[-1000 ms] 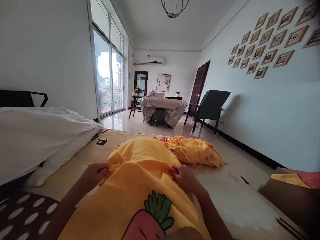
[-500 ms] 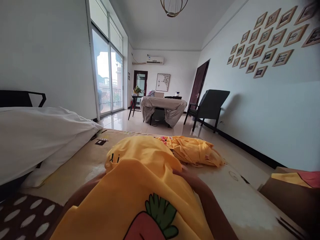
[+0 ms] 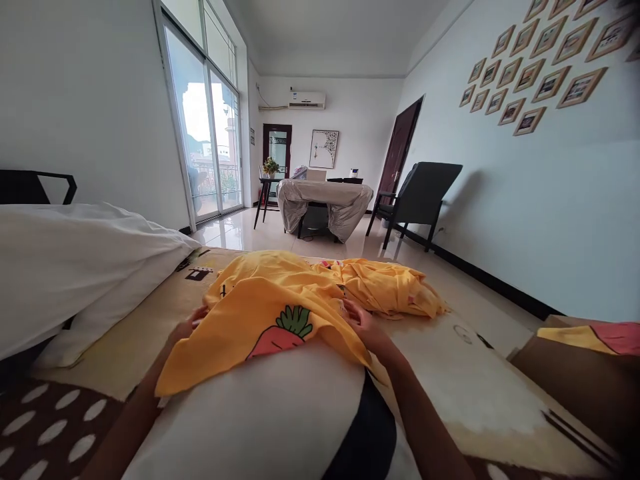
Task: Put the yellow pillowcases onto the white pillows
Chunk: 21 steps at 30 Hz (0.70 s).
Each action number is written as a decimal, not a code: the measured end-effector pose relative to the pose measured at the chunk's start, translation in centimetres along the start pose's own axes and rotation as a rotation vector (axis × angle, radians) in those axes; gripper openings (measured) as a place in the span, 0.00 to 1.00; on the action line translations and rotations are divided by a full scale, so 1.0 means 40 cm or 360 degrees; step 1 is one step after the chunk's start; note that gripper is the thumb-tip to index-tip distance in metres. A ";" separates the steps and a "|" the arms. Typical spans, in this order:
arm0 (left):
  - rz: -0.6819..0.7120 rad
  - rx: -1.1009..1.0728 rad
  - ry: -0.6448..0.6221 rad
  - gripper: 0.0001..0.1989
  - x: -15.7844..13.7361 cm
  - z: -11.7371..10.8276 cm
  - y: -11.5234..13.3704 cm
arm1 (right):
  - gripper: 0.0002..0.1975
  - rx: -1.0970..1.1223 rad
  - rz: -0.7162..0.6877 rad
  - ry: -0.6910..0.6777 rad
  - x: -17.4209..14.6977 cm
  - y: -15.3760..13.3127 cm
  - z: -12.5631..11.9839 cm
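A yellow cloth (image 3: 235,320) printed with a carrot lies bunched in front of me. My left hand (image 3: 193,325) is closed on its left side. On the opposite side my right hand (image 3: 361,321) grips the fabric, fingers partly hidden in the folds. The near edge of the cloth drapes over a rounded white surface with a dark patch (image 3: 250,420), between my forearms; I cannot tell whether it is a pillow or clothing. Another crumpled yellow cloth (image 3: 390,287) lies just beyond my right hand.
Beneath is a beige printed bed surface (image 3: 440,373). A white bedding heap (image 3: 90,267) lies at left, above a brown dotted cloth (image 3: 45,420). A cardboard box (image 3: 565,367) stands at right. Farther off are a covered table (image 3: 325,193) and a dark chair (image 3: 425,197).
The near part of the yellow cloth has moved forward, away from me, uncovering the white and dark surface. Both hands now show more clearly at its sides. The view has tilted down slightly.
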<state>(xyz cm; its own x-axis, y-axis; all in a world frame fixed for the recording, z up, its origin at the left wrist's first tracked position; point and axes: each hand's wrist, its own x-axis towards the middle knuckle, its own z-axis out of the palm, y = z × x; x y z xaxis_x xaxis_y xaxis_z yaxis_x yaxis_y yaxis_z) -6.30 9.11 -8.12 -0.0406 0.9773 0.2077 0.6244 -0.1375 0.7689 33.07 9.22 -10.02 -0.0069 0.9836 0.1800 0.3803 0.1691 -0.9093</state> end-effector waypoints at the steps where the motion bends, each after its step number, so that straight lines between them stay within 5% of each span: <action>1: -0.0020 0.0016 0.0076 0.18 -0.011 -0.026 0.015 | 0.31 -0.0076 -0.0043 0.0033 -0.017 -0.026 -0.016; 5: 0.0309 0.0336 0.0288 0.19 -0.125 -0.124 0.095 | 0.22 -0.0352 -0.0347 -0.0007 -0.128 -0.171 -0.062; 8: 0.0834 0.0606 -0.0188 0.26 -0.213 -0.125 0.132 | 0.23 -0.0543 -0.0543 -0.0199 -0.203 -0.247 -0.051; 10: 0.0990 0.0742 -0.0450 0.33 -0.233 -0.081 0.141 | 0.25 -0.0774 -0.0509 -0.0306 -0.223 -0.263 -0.024; 13: 0.0923 0.0835 -0.0510 0.36 -0.203 0.009 0.150 | 0.15 -0.1176 -0.0271 -0.0327 -0.210 -0.253 0.029; 16: 0.0760 0.0786 -0.0425 0.29 -0.149 0.060 0.160 | 0.09 -0.1379 -0.0072 -0.0214 -0.180 -0.232 0.070; 21: 0.0783 0.0749 -0.0182 0.18 -0.117 0.015 0.141 | 0.18 -0.1699 0.0019 0.0022 -0.164 -0.218 0.060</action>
<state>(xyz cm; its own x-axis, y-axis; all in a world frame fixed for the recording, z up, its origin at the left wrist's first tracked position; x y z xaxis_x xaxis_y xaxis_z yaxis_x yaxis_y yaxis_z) -2.13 3.88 -5.12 0.4007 0.8336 0.3802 0.8223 -0.5102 0.2520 27.57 1.45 -4.16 0.0103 0.9830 0.1836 0.9935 0.0107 -0.1129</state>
